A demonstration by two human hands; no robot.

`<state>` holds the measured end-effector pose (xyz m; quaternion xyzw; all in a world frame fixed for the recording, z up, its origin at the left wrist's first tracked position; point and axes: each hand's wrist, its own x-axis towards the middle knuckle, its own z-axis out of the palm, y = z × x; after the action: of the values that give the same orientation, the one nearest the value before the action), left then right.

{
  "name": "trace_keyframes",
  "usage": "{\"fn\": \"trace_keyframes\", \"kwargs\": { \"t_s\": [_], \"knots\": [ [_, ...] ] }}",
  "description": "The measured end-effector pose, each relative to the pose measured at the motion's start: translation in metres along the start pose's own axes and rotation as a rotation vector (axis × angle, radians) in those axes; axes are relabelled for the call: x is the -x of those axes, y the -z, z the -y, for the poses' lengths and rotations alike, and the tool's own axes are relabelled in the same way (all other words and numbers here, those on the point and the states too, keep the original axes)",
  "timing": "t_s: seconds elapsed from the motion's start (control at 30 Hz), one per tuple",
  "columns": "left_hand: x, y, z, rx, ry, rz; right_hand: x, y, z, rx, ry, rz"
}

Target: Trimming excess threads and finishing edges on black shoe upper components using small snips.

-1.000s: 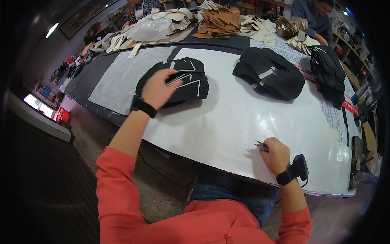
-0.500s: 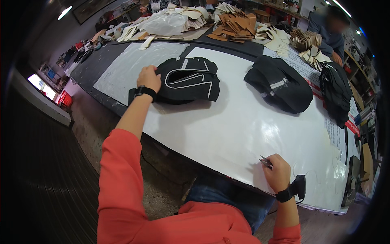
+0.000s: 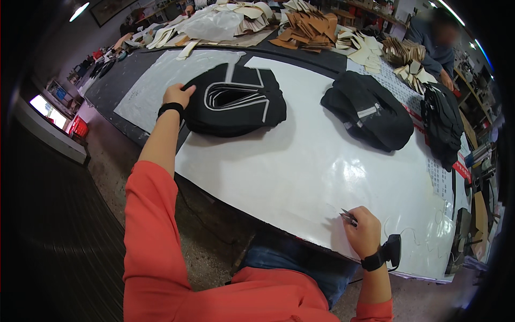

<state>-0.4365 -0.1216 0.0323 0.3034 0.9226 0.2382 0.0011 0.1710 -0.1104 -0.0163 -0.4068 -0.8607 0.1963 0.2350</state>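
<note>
Blk stack (image 3: 238, 122): white-trimmed, at L end of white sheet (image 3: 268, 177)
L hand (image 3: 177, 97): at stack's L edge; can't tell if gripping
R hand (image 3: 366, 232): closed on sm. snips (image 3: 348, 217), nr sheet's front edge
Blk bundle (image 3: 389, 121): R of stack, apart

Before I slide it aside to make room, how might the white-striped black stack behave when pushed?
The white-striped black stack is probably floppy, since its edges curve softly. Its layers may slip apart, as several show in the opening. It seems unlikely to roll, lying broad and low on the table.
</note>
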Motion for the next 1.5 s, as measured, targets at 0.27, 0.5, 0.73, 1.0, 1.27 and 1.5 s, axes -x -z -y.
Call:
{"fn": "trace_keyframes", "kwargs": {
  "t_s": [0.27, 0.5, 0.73, 1.0, 1.27, 1.5],
  "knots": [
    [0.037, 0.008, -0.006, -0.087, -0.104, -0.375, -0.003, -0.005, -0.005, 0.036, 0.034, -0.037],
    [0.183, 0.013, -0.149, -0.057, -1.208, -0.384, -0.017, 0.01, -0.004, 0.083, 0.079, -0.138],
    [0.358, -0.046, -0.197, -0.03, -1.889, 0.276, -0.045, 0.045, 0.037, -0.722, -0.044, 0.09],
    [0.436, -0.063, -0.21, -0.076, -2.128, 0.437, -0.028, 0.047, 0.034, -0.969, -0.263, 0.725],
    [0.449, -0.09, -0.196, -0.091, -2.012, 0.587, -0.016, 0.045, 0.036, -0.922, -0.193, 0.812],
    [0.44, -0.075, -0.21, -0.056, -1.92, 0.724, -0.019, 0.044, 0.045, -0.876, -0.134, 0.725]
  ]
}}
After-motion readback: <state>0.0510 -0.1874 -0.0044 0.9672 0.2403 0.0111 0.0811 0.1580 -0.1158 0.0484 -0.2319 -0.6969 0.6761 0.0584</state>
